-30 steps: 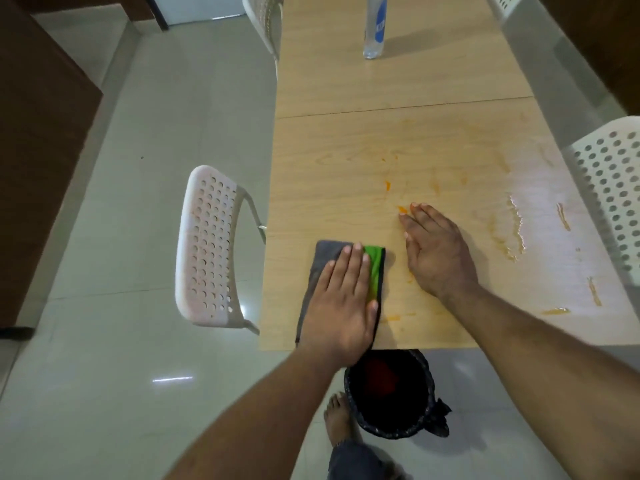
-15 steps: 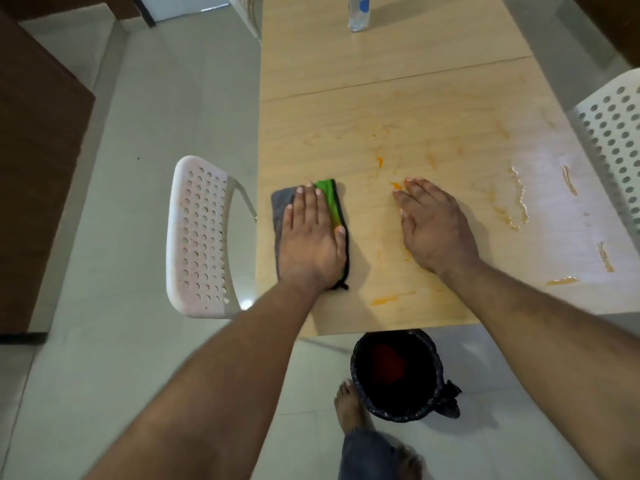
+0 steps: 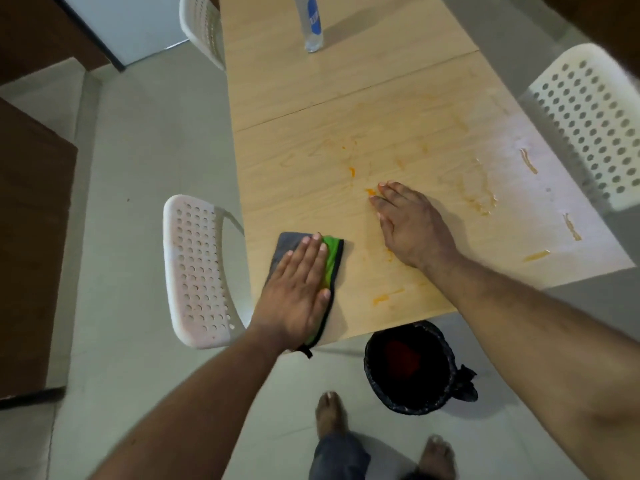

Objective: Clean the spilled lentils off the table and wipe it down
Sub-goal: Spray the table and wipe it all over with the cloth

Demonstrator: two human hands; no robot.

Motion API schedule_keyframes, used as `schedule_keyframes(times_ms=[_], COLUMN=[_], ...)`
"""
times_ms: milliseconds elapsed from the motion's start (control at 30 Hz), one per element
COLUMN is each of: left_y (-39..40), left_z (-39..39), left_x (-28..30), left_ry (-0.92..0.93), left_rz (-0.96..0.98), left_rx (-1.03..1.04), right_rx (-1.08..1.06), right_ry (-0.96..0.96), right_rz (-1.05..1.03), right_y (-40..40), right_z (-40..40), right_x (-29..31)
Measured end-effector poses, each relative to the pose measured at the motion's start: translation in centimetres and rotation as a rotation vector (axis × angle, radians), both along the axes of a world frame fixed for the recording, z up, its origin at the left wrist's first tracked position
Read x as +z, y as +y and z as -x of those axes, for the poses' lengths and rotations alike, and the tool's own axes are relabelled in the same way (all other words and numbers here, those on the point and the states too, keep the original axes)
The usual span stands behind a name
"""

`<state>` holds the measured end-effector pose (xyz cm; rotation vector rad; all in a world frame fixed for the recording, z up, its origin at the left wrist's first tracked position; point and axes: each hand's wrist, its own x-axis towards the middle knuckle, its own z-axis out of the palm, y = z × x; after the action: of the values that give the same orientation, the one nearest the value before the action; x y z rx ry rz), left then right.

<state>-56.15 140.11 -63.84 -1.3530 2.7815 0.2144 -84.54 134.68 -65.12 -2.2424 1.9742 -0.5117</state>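
You had pulled the grey-and-green folded cloth [image 3: 332, 258] back from mid-table to the near edge at 7 o'clock, your left hand [image 3: 298, 289] pressing it with flat, straight fingers. Your right hand [image 3: 412, 226] stayed flat and empty beside it. Orange lentil smears [image 3: 386, 297] on the pale wooden table [image 3: 346, 81] remained toward 3 o'clock, so wiping was unfinished.

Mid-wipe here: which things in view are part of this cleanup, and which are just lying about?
In the job: cloth under the left hand; right hand flat on the table; orange smears; lined bin below the table edge.

Lying about: water bottle; white chairs.
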Motion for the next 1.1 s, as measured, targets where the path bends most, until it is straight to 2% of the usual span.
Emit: schedule_keyframes(times_ms=[167, 367, 467, 600, 667, 733, 833, 933, 1100], left_y=[-1.7, 2.5, 2.3, -0.8, -2.9, -5.5, -8.8, -10.7, -11.1], left_z=[1.6, 2.9, 2.5, 1.8, 1.6, 2.2, 3.8, 4.9, 5.3], left_x=[-0.6, 0.3, 0.2, 0.6, 0.6, 1.1, 2.0, 2.3, 1.3], left_ry=[-0.025, -0.003, 0.030, 0.284, 0.390, 0.410, 0.388, 0.356, 0.453], left_rz=[0.014, -0.059, -0.090, -0.311, -0.341, -0.323, -0.400, -0.510, -0.512], left_rx=[0.027, -0.256, -0.335, -0.416, -0.356, -0.292, -0.227, -0.248, -0.195], right_rx=[-0.014, -0.041, -0.075, -0.306, -0.411, -0.510, -0.611, -0.768, -1.001], right_ry=[-0.026, -0.012, -0.015, -0.124, -0.192, -0.218, -0.185, -0.163, -0.165], right_rz=[0.024, 0.031, 0.027, 0.053, 0.092, 0.075, -0.033, -0.214, -0.292], right_y=[0.0, -0.1, 0.4, 4.1, 7.0, 10.0, 12.7, 11.8, 8.6], right_z=[0.0, -0.7, -0.7, -2.9, -5.9, -10.1, -16.7, -22.2, -24.5], right_x=[0.0, 0.1, 0.0, 1.3, 1.1, 1.1, 1.0, 1.2, 1.5])
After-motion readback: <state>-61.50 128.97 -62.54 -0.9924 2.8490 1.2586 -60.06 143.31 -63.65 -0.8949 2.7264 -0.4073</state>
